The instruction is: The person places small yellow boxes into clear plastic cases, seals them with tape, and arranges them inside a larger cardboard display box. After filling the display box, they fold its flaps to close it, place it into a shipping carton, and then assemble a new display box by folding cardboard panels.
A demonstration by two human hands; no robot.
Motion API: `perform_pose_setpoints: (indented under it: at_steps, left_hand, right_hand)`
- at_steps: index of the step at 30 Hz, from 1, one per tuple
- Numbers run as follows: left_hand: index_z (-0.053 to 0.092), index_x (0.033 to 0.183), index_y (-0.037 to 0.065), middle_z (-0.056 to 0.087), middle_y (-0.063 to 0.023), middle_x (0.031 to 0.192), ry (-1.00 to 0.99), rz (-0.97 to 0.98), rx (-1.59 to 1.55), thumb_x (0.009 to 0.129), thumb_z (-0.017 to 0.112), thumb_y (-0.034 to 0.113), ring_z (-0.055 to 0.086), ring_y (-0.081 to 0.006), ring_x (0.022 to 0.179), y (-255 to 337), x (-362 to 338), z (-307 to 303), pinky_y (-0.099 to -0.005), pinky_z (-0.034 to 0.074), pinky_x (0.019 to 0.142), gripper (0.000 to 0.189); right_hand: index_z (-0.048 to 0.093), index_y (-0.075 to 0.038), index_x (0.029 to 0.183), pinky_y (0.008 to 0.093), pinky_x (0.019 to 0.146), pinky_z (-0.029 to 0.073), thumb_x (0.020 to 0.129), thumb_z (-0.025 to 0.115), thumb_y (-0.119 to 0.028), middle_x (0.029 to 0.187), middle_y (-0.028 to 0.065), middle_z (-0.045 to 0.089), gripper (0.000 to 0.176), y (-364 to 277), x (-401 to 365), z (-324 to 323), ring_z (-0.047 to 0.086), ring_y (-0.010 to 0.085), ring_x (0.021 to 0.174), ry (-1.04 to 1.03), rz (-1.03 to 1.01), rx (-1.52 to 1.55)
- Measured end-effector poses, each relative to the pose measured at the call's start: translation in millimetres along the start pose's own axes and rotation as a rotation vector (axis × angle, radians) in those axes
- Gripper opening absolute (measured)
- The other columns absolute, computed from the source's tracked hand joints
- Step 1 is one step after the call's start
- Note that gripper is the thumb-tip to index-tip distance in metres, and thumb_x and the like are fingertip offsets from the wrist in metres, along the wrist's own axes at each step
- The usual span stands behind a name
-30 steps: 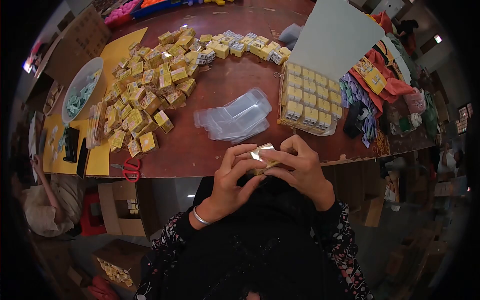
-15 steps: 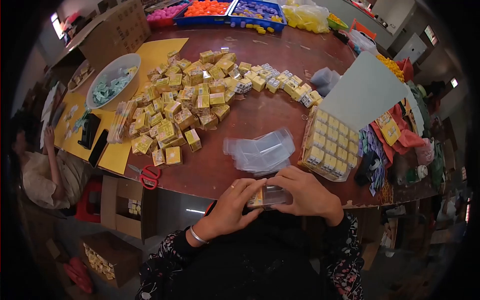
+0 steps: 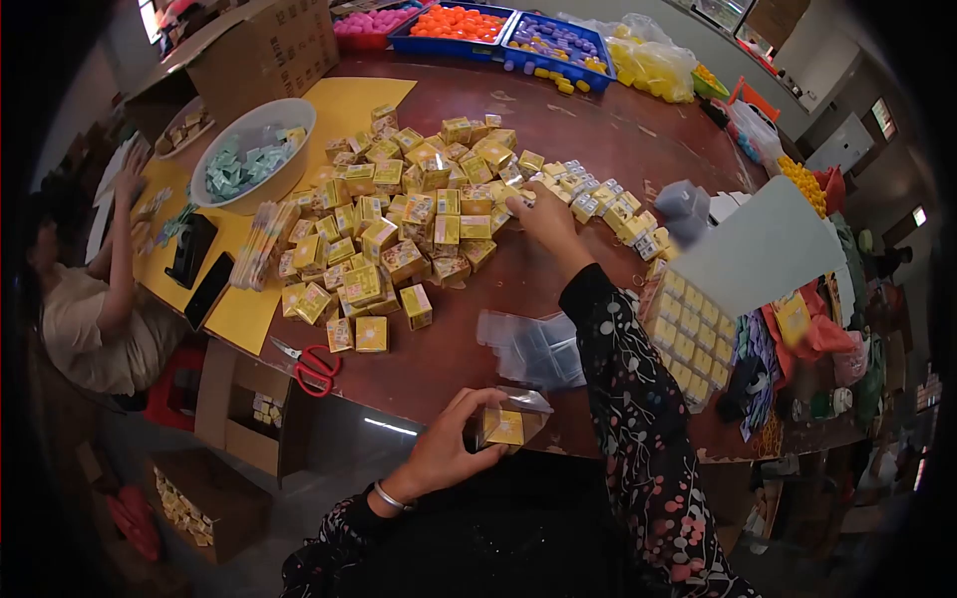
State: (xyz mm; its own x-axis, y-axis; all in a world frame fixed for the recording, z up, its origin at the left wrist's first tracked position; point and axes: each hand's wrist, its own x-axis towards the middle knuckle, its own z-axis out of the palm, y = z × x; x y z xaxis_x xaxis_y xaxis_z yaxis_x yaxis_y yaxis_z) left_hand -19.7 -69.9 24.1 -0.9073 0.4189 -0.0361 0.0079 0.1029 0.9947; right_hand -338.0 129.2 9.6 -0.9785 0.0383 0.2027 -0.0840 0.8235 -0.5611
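Note:
My left hand (image 3: 451, 447) is closed around a clear plastic box (image 3: 533, 403) with its flap up, held at the table's front edge. A small yellow box (image 3: 504, 429) shows inside it. My right hand (image 3: 550, 225) stretches across the table to the right side of a heap of yellow wrapped boxes (image 3: 404, 261), its thumb and fingers closed at a small yellow piece. Close by runs a line of small yellow-and-white pieces (image 3: 620, 211). Flat clear plastic sleeves (image 3: 533, 349) lie beneath my right forearm, which partly hides them.
To the right stands a tray of yellow pieces (image 3: 688, 334), with a grey-white board (image 3: 763, 234) behind it. Red scissors (image 3: 317, 371) lie at the front edge. A white bowl (image 3: 299, 149) of green packets stands left. Coloured trays (image 3: 454, 45) line the back; another person (image 3: 100, 309) sits left.
My right hand has left the clear plastic box and reached forward to the heap. My left hand keeps the box, now lower, with its flap raised. The view has shifted slightly.

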Motion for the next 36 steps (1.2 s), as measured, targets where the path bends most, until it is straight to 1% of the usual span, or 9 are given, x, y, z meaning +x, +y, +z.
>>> perform_pose_setpoints:
  at_steps: [3, 7, 10, 13, 17, 18, 22, 30, 36]
  left_hand:
    - [0.053, 0.139, 0.008, 0.056, -0.0083, 0.124, 0.01, 0.008, 0.024, 0.084, 0.08, 0.014, 0.06, -0.0235, 0.116, -1.5, 1.3, -3.3, -0.0344, 0.05, 0.096, 0.061]
    - [0.053, 0.136, 0.005, 0.055, -0.006, 0.127, -0.009, 0.004, 0.017, 0.083, 0.083, 0.01, 0.06, -0.0181, 0.12, -10.0, 7.4, 0.6, -0.0326, 0.051, 0.1, 0.061]
    - [0.054, 0.136, 0.008, 0.056, -0.0085, 0.124, 0.017, 0.021, -0.071, 0.084, 0.08, 0.014, 0.06, -0.0234, 0.117, -6.9, 6.6, 6.1, -0.0345, 0.05, 0.097, 0.059]
    - [0.054, 0.136, 0.007, 0.056, -0.0077, 0.122, 0.067, 0.034, -0.004, 0.083, 0.081, 0.013, 0.061, -0.022, 0.114, -3.1, 3.4, 1.3, -0.0336, 0.051, 0.096, 0.06]
    - [0.054, 0.135, 0.003, 0.056, -0.0068, 0.119, 0.138, -0.035, -0.132, 0.084, 0.082, 0.012, 0.062, -0.0177, 0.107, -9.5, -0.6, -1.3, -0.0314, 0.052, 0.092, 0.059]
    - [0.053, 0.136, 0.003, 0.056, -0.0069, 0.119, 0.138, -0.014, -0.108, 0.084, 0.082, 0.012, 0.062, -0.0177, 0.107, -11.1, 0.1, -1.4, -0.0315, 0.052, 0.091, 0.06]
    - [0.052, 0.139, 0.001, 0.056, -0.0076, 0.119, 0.113, 0.039, -0.048, 0.084, 0.082, 0.012, 0.062, -0.0178, 0.106, -13.6, 5.5, 6.9, -0.0317, 0.053, 0.089, 0.064]
    - [0.05, 0.142, 0.001, 0.06, -0.0088, 0.118, 0.028, 0.028, 0.0, 0.083, 0.083, 0.012, 0.065, -0.018, 0.101, -5.6, 10.1, 32.5, -0.0319, 0.055, 0.086, 0.068]
    - [0.049, 0.142, -0.001, 0.063, -0.0093, 0.115, 0.063, 0.065, 0.17, 0.083, 0.085, 0.01, 0.069, -0.0189, 0.101, 11.7, 9.3, 42.2, -0.0325, 0.058, 0.084, 0.07]
  right_hand:
    - [0.067, -0.006, 0.129, 0.0454, 0.091, 0.055, 0.087, 0.075, -0.051, 0.109, 0.0211, 0.076, 0.063, 10.6, 11.4, 12.9, 0.072, 0.0383, 0.104, -0.038, 0.02, -0.07]
    - [0.067, -0.004, 0.11, 0.039, 0.064, 0.058, 0.082, 0.084, -0.044, 0.096, 0.0153, 0.076, 0.052, 19.0, 17.8, 19.3, 0.075, 0.0238, 0.084, -0.082, 0.196, 0.09]
    - [0.066, -0.005, 0.103, 0.0322, 0.054, 0.055, 0.08, 0.087, -0.04, 0.09, 0.0088, 0.072, 0.046, 20.6, 19.1, 15.8, 0.071, 0.0155, 0.073, -0.223, 0.3, 0.217]
    - [0.067, -0.006, 0.105, 0.0287, 0.055, 0.055, 0.082, 0.085, -0.039, 0.089, 0.0045, 0.07, 0.044, 25.8, 7.4, 10.2, 0.068, 0.0139, 0.067, -0.09, 0.131, 0.324]
    - [0.07, -0.005, 0.108, 0.0286, 0.06, 0.057, 0.09, 0.074, -0.039, 0.091, 0.0045, 0.071, 0.039, 14.1, -29.9, -51.5, 0.069, 0.0128, 0.07, -0.375, 0.204, 0.62]
    - [0.07, -0.008, 0.112, 0.0245, 0.061, 0.057, 0.099, 0.066, -0.037, 0.088, 0.0002, 0.069, 0.032, 6.4, -46.2, -69.5, 0.066, 0.008, 0.071, -0.42, 0.233, 0.601]
    - [0.07, -0.007, 0.119, 0.0251, 0.066, 0.06, 0.103, 0.06, -0.032, 0.095, 0.0012, 0.07, 0.032, 10.5, -93.5, -131.4, 0.068, 0.009, 0.076, -0.649, 0.264, 0.599]
    - [0.06, 0.0, 0.125, 0.0229, 0.073, 0.062, 0.104, 0.062, -0.024, 0.108, 0.008, 0.071, 0.032, 6.9, -180.6, -200.7, 0.07, 0.0106, 0.093, -0.782, 0.203, 0.696]
    - [0.063, -0.001, 0.121, 0.019, 0.068, 0.057, 0.103, 0.066, -0.022, 0.103, 0.0055, 0.071, 0.028, -9.0, -216.1, -210.3, 0.068, 0.0069, 0.086, -0.733, 0.119, 0.683]
